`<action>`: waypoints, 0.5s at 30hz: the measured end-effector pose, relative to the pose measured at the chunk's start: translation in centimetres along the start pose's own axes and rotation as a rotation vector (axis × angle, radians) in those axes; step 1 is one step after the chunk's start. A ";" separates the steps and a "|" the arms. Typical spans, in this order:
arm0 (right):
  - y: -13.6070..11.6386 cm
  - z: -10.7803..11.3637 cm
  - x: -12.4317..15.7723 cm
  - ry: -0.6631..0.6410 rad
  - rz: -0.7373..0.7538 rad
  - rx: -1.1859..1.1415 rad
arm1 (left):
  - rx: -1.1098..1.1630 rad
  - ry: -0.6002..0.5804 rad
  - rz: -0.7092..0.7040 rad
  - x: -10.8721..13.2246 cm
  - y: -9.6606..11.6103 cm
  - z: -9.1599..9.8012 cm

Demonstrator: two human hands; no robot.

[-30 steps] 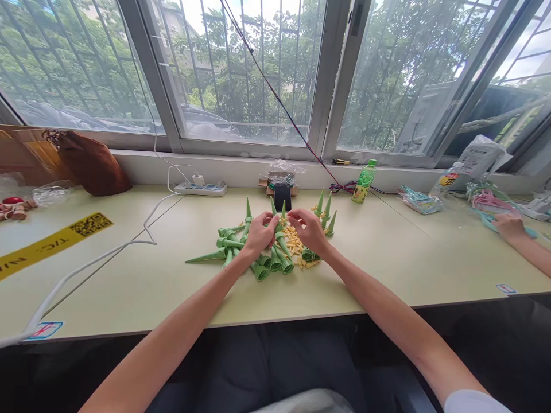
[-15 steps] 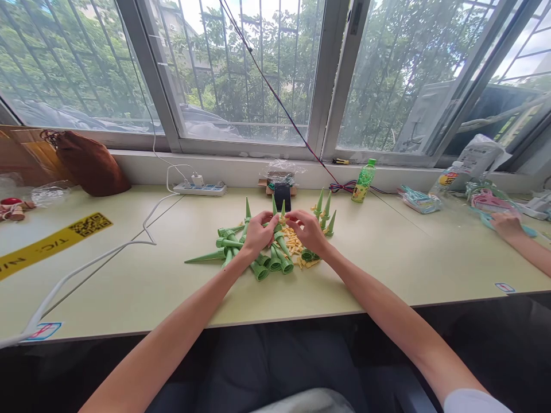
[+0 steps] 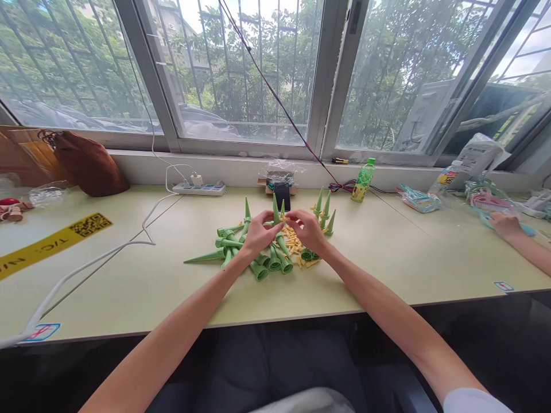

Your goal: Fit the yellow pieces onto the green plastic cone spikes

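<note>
My left hand [image 3: 257, 233] is closed round a green cone-shaped spike [image 3: 275, 211] that points up. My right hand [image 3: 306, 228] pinches a small yellow piece [image 3: 283, 218] right beside that spike's upper part. Under both hands lies a pile of green spikes [image 3: 241, 252] on their sides and a scatter of small yellow pieces [image 3: 296, 245]. Three green spikes [image 3: 326, 211] stand upright just right of my right hand. All of this is on a pale green table [image 3: 172, 275].
A black phone [image 3: 282, 196] leans behind the pile. A white power strip [image 3: 199, 188] and cable [image 3: 86, 267], a brown bag [image 3: 88, 163], a green bottle [image 3: 363, 180] and plastic packets [image 3: 419, 201] lie around. Another person's hand [image 3: 508, 225] rests at the far right.
My hands have drawn slightly closer together around the upright spike and yellow piece. Nothing else has moved.
</note>
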State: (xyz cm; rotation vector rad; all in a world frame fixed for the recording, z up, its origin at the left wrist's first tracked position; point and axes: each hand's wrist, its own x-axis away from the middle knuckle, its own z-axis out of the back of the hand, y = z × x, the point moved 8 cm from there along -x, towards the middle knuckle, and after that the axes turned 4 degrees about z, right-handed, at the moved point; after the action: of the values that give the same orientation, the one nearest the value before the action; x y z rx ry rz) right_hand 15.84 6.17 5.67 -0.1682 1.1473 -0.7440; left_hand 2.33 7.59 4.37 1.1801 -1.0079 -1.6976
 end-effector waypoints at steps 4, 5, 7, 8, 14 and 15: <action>-0.1 0.0 0.0 0.005 -0.006 0.005 | -0.031 0.010 -0.024 0.0 0.2 0.0; -0.1 0.0 0.0 0.005 -0.006 0.006 | -0.038 0.014 -0.027 0.0 0.2 0.0; 0.0 0.0 0.0 0.001 -0.008 0.006 | -0.048 0.018 -0.030 -0.1 0.1 0.0; 0.0 0.0 0.0 -0.001 -0.012 0.006 | -0.051 0.018 -0.031 -0.1 -0.1 0.0; 0.3 -0.2 0.0 -0.015 -0.035 0.030 | -0.072 0.000 -0.037 -0.2 -0.5 -0.2; 0.3 -0.2 0.0 -0.021 -0.038 0.037 | -0.077 0.000 -0.042 -0.2 -0.4 -0.2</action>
State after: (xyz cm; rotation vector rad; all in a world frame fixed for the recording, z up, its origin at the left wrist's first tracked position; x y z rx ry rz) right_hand 15.78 6.41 5.40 -0.1668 1.1126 -0.7946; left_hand 2.46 7.90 3.98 1.1586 -0.9152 -1.7537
